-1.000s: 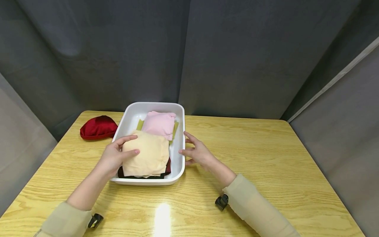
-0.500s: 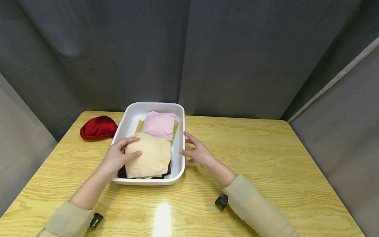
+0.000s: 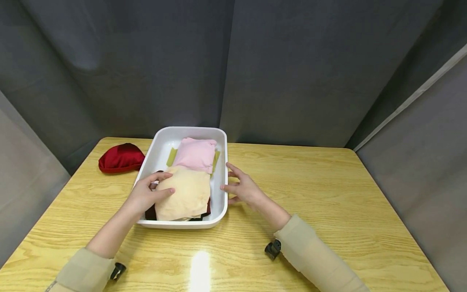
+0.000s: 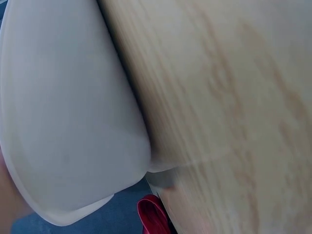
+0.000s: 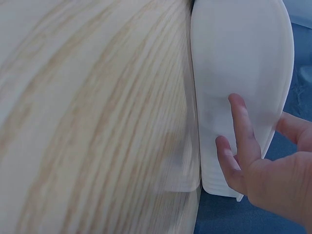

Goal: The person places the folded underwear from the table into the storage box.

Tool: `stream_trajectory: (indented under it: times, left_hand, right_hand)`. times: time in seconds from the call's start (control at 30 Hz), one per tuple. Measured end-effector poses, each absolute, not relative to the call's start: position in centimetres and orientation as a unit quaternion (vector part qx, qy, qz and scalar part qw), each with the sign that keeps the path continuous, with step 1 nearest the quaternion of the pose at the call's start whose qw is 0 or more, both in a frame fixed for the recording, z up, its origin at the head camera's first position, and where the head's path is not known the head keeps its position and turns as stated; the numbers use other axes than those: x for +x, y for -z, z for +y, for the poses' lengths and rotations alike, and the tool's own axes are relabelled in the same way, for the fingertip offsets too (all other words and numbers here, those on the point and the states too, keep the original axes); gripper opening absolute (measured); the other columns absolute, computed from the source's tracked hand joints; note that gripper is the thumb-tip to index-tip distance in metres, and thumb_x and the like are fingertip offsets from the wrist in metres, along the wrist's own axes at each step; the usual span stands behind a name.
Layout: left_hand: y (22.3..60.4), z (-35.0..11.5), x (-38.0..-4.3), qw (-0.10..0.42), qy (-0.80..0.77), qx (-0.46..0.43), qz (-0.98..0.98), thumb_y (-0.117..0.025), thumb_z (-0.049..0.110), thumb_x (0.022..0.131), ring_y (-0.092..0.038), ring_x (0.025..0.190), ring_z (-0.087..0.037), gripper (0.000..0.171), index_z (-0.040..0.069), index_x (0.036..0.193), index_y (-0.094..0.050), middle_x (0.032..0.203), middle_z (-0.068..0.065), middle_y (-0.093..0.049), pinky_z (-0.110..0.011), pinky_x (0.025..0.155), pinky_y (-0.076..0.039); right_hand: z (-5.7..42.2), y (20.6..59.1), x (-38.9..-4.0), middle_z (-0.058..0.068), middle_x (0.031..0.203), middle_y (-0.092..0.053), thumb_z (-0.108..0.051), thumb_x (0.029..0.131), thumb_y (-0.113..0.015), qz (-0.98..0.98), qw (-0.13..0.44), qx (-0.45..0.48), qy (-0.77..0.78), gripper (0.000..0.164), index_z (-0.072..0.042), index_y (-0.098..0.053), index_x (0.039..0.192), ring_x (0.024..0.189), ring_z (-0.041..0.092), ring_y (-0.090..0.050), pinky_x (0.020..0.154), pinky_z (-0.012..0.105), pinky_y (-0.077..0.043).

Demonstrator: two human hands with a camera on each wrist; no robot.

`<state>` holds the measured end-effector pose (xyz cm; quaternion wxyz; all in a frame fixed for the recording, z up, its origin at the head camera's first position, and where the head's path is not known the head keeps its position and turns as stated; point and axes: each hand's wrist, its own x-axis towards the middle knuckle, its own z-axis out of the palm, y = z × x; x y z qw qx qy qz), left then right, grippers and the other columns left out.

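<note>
A white plastic bin (image 3: 220, 202) stands left of centre on the table. In its near half lies a cream folded cloth (image 3: 187, 194), over dark red and black fabric (image 3: 150, 212) that shows at its edges. My left hand (image 3: 144, 196) holds the cream cloth by its left side, thumb and forefinger on top, the other fingers hidden. My right hand (image 3: 246, 188) grips the bin's right side, thumb over the rim. The right wrist view shows its fingers (image 5: 242, 124) along the outer wall. Farther back in the bin, a pink pillow-like pouch (image 3: 197, 154) lies over an olive-green piece (image 3: 171, 157).
A red satin pouch (image 3: 121, 158) sits on the wooden table (image 3: 310, 194), just left of the bin. Grey curtains (image 3: 292, 73) close off the back and sides. Small black devices, one being the right wrist's (image 3: 273, 249), hang below both sleeves.
The left hand and the cream cloth have shifted slightly right and nearer, uncovering more dark fabric on the left. The right hand and the bin have stayed put.
</note>
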<state>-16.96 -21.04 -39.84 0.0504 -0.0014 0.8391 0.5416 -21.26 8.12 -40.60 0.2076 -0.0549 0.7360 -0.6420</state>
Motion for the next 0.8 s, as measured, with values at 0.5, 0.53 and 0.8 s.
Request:
stream_trajectory:
  times: [0.5,0.53,0.8]
  left_hand:
    - [39.25,-21.11,-16.83,0.031,-0.491,0.003,0.870,-0.074,0.027,0.082,-0.046,0.119,-0.032,0.057,0.013,0.132,-0.052,0.137,-0.016,-0.044,-0.022,0.076,-0.048]
    - [39.26,-21.15,-16.84,0.030,-0.490,0.005,0.871,-0.074,0.027,0.082,-0.046,0.118,-0.032,0.057,0.013,0.133,-0.052,0.137,-0.016,-0.044,-0.023,0.076,-0.048]
    - [38.87,-21.24,-16.80,0.019,-0.492,0.018,0.870,-0.073,0.027,0.083,-0.041,0.124,-0.032,0.058,0.013,0.134,-0.050,0.140,-0.015,-0.042,-0.045,0.097,-0.042]
  right_hand:
    - [8.01,40.76,-21.23,0.008,0.142,-0.037,-0.003,0.087,-0.066,0.733,0.207,-0.044,0.646,0.079,-0.028,-0.025,0.150,0.103,0.025,-0.061,0.063,0.038,-0.056]
    - [8.01,40.76,-21.21,0.009,0.142,-0.037,-0.003,0.087,-0.065,0.734,0.207,-0.045,0.645,0.079,-0.027,-0.025,0.150,0.103,0.025,-0.061,0.062,0.038,-0.056]
    - [8.08,40.60,-21.03,0.011,0.143,-0.036,-0.004,0.088,-0.065,0.735,0.208,-0.058,0.643,0.079,-0.025,-0.022,0.151,0.101,0.024,-0.060,0.063,0.038,-0.056]
